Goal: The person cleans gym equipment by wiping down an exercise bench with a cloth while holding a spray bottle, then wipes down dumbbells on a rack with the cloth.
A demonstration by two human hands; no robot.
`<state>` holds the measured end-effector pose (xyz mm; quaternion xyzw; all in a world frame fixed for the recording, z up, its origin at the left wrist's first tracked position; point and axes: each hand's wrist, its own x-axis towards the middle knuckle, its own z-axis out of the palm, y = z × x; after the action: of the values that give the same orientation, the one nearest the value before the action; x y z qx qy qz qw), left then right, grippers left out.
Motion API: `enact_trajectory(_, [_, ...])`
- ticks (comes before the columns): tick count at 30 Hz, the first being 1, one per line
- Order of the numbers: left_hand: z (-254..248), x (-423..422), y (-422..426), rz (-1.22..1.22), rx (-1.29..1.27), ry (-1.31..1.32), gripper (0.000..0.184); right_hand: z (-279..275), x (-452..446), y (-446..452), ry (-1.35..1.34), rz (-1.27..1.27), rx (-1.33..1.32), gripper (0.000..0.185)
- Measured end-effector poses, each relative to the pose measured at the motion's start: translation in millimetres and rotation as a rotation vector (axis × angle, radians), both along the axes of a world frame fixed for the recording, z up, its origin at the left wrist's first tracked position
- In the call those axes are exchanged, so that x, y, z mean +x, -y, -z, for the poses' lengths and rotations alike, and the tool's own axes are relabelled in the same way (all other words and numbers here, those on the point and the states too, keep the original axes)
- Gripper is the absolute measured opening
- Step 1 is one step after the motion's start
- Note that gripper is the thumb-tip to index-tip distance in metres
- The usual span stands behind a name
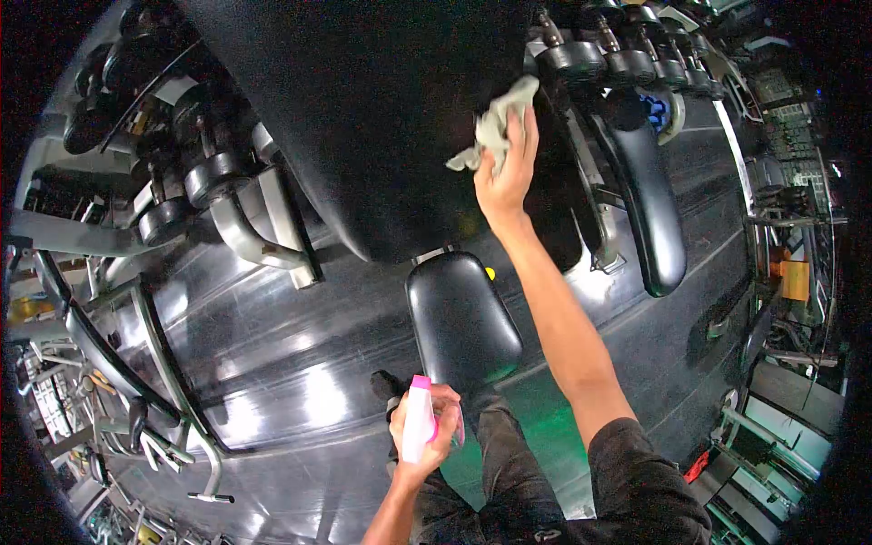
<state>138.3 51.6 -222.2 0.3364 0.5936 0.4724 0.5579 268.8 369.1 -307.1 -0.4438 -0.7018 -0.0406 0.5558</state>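
My right hand [509, 173] is closed on a pale cloth [495, 127], which lies against the right side of a large black padded backrest [363, 109]. My left hand [434, 438] is wrapped round a spray bottle with a white and pink head [419, 422], held low in front of my legs. Most of the bottle's body is hidden by the hand and the head. Between the two hands is the black padded seat [463, 313] of the bench, just below the backrest.
Dumbbells stand on racks at the upper right [577, 62] and the upper left [213, 173]. Another black padded bench [645, 200] is on the right. Metal gym frames [150, 363] stand at the left, on a dark, shiny floor [300, 391].
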Motion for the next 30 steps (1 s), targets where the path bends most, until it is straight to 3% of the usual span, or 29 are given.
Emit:
enact_trajectory(1, [2, 0, -1, -0.041, -0.024, 0.043, 0.013, 19, 2, 9, -0.006, 0.014, -0.034, 0.066])
enact_trajectory(2, [4, -1, -1, -0.081, -0.050, 0.085, 0.012, 37, 5, 17, 0.035, 0.027, -0.062, 0.055])
enact_trajectory(7, [15, -6, 2, -0.074, 0.004, 0.004, 0.014, 104, 6, 46, 0.020, 0.104, -0.154, 0.060])
enact_trajectory(11, [6, -3, 0, -0.136, 0.007, 0.103, 0.015, 143, 15, 71, 0.029, 0.111, -0.312, 0.072])
enact_trajectory(15, [6, -1, 2, -0.094, 0.052, 0.004, 0.014, 171, 29, 108, -0.075, 0.099, -0.831, 0.068])
enact_trajectory(17, [2, 2, 4, -0.114, 0.100, 0.047, 0.014, 194, 47, 117, -0.004, 0.030, -0.807, 0.070])
enact_trajectory(21, [21, 2, 21, -0.086, 0.055, -0.042, 0.014, 173, 78, 114, 0.021, -0.080, -0.762, 0.057])
enact_trajectory(23, [4, 8, 18, -0.115, 0.062, 0.005, 0.014, 165, 100, 109, -0.030, 0.076, -1.500, 0.042])
enact_trajectory(25, [-9, 12, 17, -0.156, 0.047, 0.106, 0.014, 146, 104, 101, -0.567, 0.133, -1.276, 0.036])
enact_trajectory(27, [-19, 10, 15, -0.089, 0.071, 0.017, 0.015, 125, 108, 66, -0.817, 0.028, -0.930, 0.039])
enact_trajectory(30, [-16, 14, 18, -0.108, 0.042, 0.075, 0.015, -6, 73, 10, -0.842, -0.105, -0.636, 0.043])
